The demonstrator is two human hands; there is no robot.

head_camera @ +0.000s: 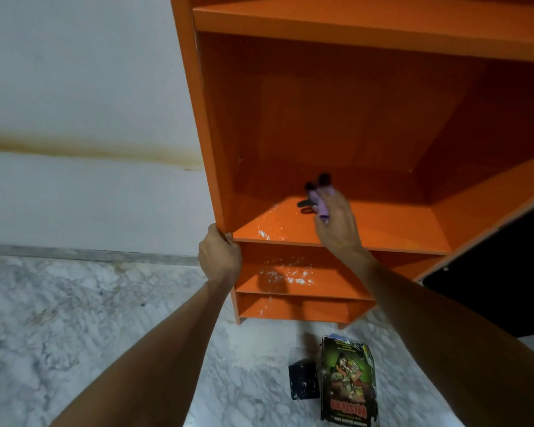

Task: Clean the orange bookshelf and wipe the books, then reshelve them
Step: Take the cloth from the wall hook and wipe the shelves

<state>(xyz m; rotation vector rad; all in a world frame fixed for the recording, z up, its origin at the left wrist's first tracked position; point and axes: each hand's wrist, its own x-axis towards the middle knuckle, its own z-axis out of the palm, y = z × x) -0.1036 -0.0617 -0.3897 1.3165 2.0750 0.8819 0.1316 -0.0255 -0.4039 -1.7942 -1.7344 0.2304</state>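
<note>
The orange bookshelf [352,118] fills the upper right, its shelves bare of books. My left hand [219,254] grips the front edge of its left side panel at the level of a shelf board. My right hand [336,220] reaches into that compartment, closed on a purple brush [319,198] with dark bristles that rests against the shelf board. White dust flecks [269,232] lie on this board and on the one below. A stack of books [349,380], a green and black cover on top, lies on the marble floor below the shelf.
A small black object [304,380] sits on the floor left of the books. A white wall [74,103] stands left of the shelf. A dark surface [506,272] borders the shelf on the right. Grey marble floor [74,318] spreads at lower left.
</note>
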